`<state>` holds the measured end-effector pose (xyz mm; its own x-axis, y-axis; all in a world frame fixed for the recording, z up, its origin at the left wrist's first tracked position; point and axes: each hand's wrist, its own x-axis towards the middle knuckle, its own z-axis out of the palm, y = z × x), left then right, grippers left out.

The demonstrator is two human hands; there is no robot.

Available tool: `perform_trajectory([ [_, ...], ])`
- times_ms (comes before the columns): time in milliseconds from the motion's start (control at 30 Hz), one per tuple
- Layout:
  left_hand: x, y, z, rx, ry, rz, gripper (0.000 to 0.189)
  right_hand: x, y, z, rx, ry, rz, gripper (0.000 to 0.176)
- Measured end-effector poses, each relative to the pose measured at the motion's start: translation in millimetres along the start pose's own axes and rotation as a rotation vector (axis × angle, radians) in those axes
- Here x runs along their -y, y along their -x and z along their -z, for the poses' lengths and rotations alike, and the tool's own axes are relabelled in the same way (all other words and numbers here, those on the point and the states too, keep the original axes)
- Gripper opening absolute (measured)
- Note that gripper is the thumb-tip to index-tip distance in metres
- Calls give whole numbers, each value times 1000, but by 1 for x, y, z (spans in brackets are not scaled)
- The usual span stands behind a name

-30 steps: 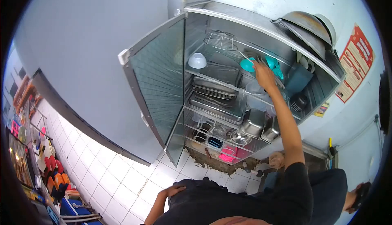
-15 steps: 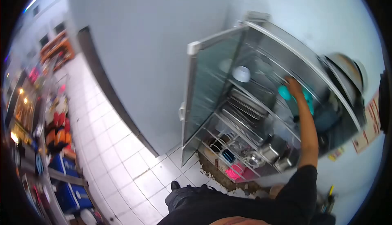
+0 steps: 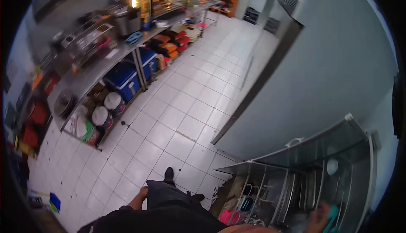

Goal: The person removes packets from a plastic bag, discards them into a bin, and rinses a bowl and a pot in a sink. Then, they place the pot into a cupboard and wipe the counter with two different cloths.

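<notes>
At the lower right of the head view, my right hand point(image 3: 320, 217) is inside the glass-doored cabinet point(image 3: 367, 182). It is smeared by motion, so its grip cannot be made out. Just beside it is a teal plastic item point(image 3: 333, 217), perhaps touching the fingers. A white bowl point(image 3: 332, 166) sits farther along the same shelf, and metal trays point(image 3: 311, 188) stand on the shelf below. My left hand point(image 3: 143, 193) hangs by my left thigh, its fingers mostly hidden.
The cabinet's door point(image 3: 304, 146) stands swung out near the grey partition point(image 3: 321, 76). Across the tiled floor point(image 3: 169, 119), a steel counter point(image 3: 114, 57) holds cookware, with blue coolers point(image 3: 124, 80) and white-lidded tubs point(image 3: 101, 116) beneath. A pink item point(image 3: 229, 217) lies low in the cabinet.
My view has swung left, bringing the counter and floor into sight and shifting the cabinet to the lower right. My left hand has come into view. My right hand remains by the teal things.
</notes>
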<state>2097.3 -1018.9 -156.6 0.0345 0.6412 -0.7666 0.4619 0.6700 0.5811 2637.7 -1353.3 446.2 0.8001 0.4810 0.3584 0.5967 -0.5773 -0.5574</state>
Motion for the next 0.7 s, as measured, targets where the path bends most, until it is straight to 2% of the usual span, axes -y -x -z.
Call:
perform_trajectory([
  [33, -21, 25, 7, -55, 144, 68, 34, -32, -6, -63, 203, -783, -49, 31],
  [67, -44, 54, 20, -116, 290, 132, 33, -45, 4, -127, 405, -800, -122, 37],
  [100, -35, 9, 28, -54, 329, 13, 32, -11, 7, -193, 607, -789, -195, 44],
  [133, 16, -19, 62, -52, 418, -74, 31, 31, 29, -340, 693, -621, -244, 48],
  [167, 5, -25, 79, 11, 471, -22, 33, 46, 53, -406, 806, -51, 54, 49],
  [200, 38, -79, 71, -348, 437, -10, 46, 46, 77, -467, 991, 125, 595, 54],
  [233, 7, -48, 100, -298, 113, -234, 59, 84, 95, -516, 1307, -36, 492, 57],
  [267, 17, -75, 113, -441, 84, -520, 61, 123, 120, -545, 1631, -153, 354, 61],
  [300, -4, -77, 136, -429, -9, -450, 62, 167, 140, -563, 1690, -116, 436, 61],
  [333, -15, -79, 157, -453, -133, -491, 62, 207, 157, -564, 1850, -97, 215, 60],
  [367, -67, -30, 191, -337, -105, -448, 66, 234, 165, -564, 1973, -59, -43, 59],
  [400, -67, -44, 210, -353, -157, -554, 70, 251, 174, -577, 2044, 109, 175, 61],
  [433, -82, -43, 240, -325, -184, -612, 71, 246, 194, -605, 2011, 129, 556, 63],
  [467, -95, -37, 261, -435, -127, -807, 62, 230, 210, -636, 1935, 124, 938, 64],
  [500, -121, -27, 295, -481, -94, -984, 53, 244, 225, -652, 1954, 113, 951, 64],
  [567, -164, -1, 359, -646, -189, -1058, 45, 263, 260, -676, 2031, -152, 540, 67],
  [600, -178, 3, 391, -662, -148, -1039, 42, 295, 272, -682, 2140, -285, 378, 67],
  [667, -196, 11, 450, -670, -104, -1001, 40, 368, 282, -694, 2202, -212, 339, 74],
  [700, -203, 12, 481, -524, 99, -883, 35, 385, 293, -721, 2214, -161, 430, 78],
])
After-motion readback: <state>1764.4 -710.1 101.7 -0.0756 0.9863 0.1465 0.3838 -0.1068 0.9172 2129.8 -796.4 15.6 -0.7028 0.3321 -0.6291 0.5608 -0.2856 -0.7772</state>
